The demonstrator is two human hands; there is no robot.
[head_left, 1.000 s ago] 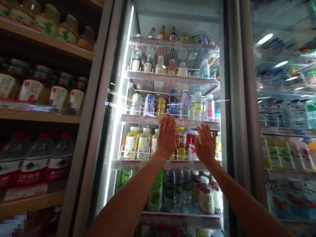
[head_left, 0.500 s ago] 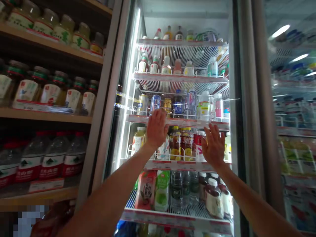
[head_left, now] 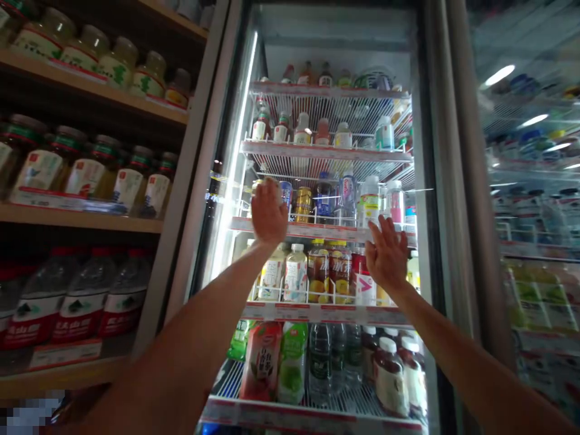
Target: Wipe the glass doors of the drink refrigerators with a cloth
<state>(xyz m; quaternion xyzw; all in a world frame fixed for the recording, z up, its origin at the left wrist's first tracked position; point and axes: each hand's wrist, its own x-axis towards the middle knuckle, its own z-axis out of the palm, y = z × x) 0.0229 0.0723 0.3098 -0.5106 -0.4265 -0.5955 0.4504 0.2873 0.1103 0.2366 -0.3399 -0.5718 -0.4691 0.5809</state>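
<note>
Lit shelves (head_left: 312, 312) stood beyond the left hand (head_left: 269, 211) and right hand (head_left: 387, 252), fingers (head_left: 269, 190) open, empty, seemingly reaching; any grasp would need them curled.

From my head, the camera faces forward over my arms (head_left: 199, 329) at the fridge (head_left: 335, 39), near enough that it fills the middle; shelves (head_left: 81, 216) flank the left, and the blurred right edge looks like glass (head_left: 525, 181).

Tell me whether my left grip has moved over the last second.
Yes: against the gold can, the left grip has moved left and up, from below it to its left.
</note>
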